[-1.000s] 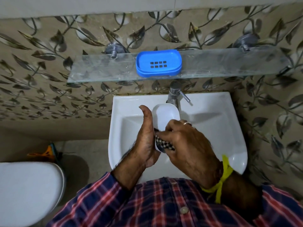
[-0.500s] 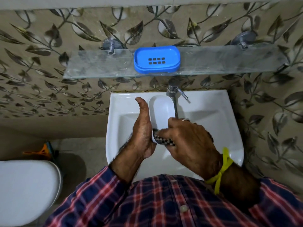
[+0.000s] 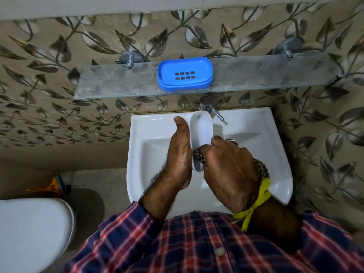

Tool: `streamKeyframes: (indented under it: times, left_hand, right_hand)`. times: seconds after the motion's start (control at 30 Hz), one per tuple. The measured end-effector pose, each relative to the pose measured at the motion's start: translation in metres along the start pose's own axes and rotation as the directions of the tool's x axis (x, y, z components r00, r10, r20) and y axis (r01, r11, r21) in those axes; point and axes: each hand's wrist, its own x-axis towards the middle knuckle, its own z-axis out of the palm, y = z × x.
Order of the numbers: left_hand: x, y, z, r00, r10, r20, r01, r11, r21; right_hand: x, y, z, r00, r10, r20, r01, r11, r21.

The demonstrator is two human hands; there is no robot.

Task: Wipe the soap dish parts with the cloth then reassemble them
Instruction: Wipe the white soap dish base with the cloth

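Observation:
The white soap dish part [image 3: 202,131] is held upright over the sink, its hollow side facing right. My left hand [image 3: 180,154] grips its left edge, thumb pointing up along it. My right hand [image 3: 228,168] is closed on a black-and-white checked cloth [image 3: 200,157], pressing it against the lower part of the white piece; most of the cloth is hidden under my fingers, and a bit shows by my wrist. The blue soap dish part [image 3: 185,75], with drain slots, lies on the glass shelf [image 3: 110,83] above.
A white sink [image 3: 256,146] lies under my hands, with a chrome tap [image 3: 208,107] at its back. A white toilet lid [image 3: 31,231] is at lower left, with an orange object [image 3: 52,187] on the floor beside it. Leaf-patterned tiles cover the wall.
The white part has turned more upright and risen toward the tap. My right hand with the cloth has stayed at its lower end, shifting slightly along it.

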Motion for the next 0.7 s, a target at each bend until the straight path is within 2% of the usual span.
streamKeyframes:
  times: [0.13, 0.2, 0.27, 0.33, 0.43, 0.57, 0.7]
  left_hand:
    - [0.007, 0.005, -0.006, 1.000, 0.030, 0.007, -0.030, 0.998, -0.058]
    - [0.005, 0.002, -0.003, 0.998, 0.038, 0.056, -0.034, 0.996, -0.080]
    - [0.000, -0.007, 0.002, 0.991, 0.029, 0.128, -0.019, 0.996, -0.084]
    - [0.000, -0.012, 0.002, 0.985, 0.048, 0.167, -0.028, 0.992, -0.121]
    - [0.005, -0.002, -0.005, 0.988, 0.048, 0.144, -0.019, 0.981, -0.193]
    - [0.005, -0.004, -0.003, 0.983, 0.047, 0.178, -0.029, 0.994, -0.103]
    - [0.007, -0.005, -0.007, 0.981, 0.075, 0.177, -0.045, 0.985, -0.167]
  right_hand:
    - [-0.006, -0.003, 0.002, 0.999, -0.046, 0.026, 0.043, 0.995, 0.091]
    - [-0.002, -0.002, -0.003, 0.999, 0.031, 0.014, -0.032, 0.995, 0.091]
    - [0.007, -0.004, -0.012, 0.993, 0.102, -0.056, -0.094, 0.988, 0.122]
    - [0.013, -0.009, -0.017, 0.989, 0.094, -0.116, -0.072, 0.981, 0.181]
    - [0.008, -0.012, -0.010, 0.996, 0.008, -0.094, 0.010, 0.982, 0.188]
    - [0.016, -0.003, -0.014, 0.989, 0.039, -0.144, -0.012, 0.982, 0.189]
    - [0.017, -0.008, -0.011, 0.989, -0.017, -0.147, 0.042, 0.985, 0.169]
